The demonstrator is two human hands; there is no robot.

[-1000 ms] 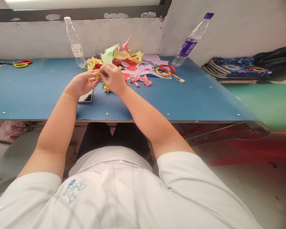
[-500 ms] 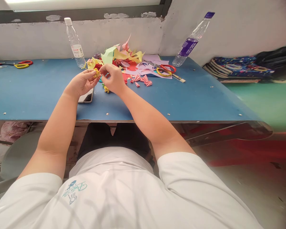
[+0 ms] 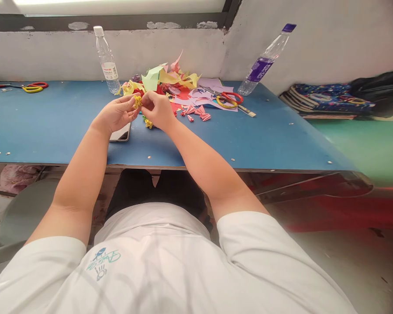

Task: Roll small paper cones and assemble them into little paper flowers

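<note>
A small yellow folded-paper flower (image 3: pixel 137 102) is pinched between the thumb and fingers of my left hand (image 3: pixel 118 114). My right hand (image 3: pixel 159 109) closes in from the other side, thumb and forefinger pressed together at the flower's edge. Whether those right fingertips grip the flower or only touch it, I cannot tell. Below my right hand lies another yellow paper piece (image 3: pixel 148 124), partly covered. Several pink paper cones (image 3: pixel 196 112) rest on the blue table just to the right. Under my left wrist a phone (image 3: pixel 121 133) lies partly hidden.
Crumpled coloured paper (image 3: pixel 170 78) is heaped behind my hands. Red-and-yellow scissors (image 3: pixel 229 100) lie on purple sheets; another pair (image 3: pixel 34 87) is at far left. Two clear bottles, one white-capped (image 3: pixel 108 65) and one purple-labelled (image 3: pixel 260 67), stand near the wall. The table's front edge (image 3: pixel 209 168) faces me.
The view has shifted slightly, so the table's things sit a little lower and further right. My right fingers have closed nearer the yellow paper flower, which my left hand keeps holding.
</note>
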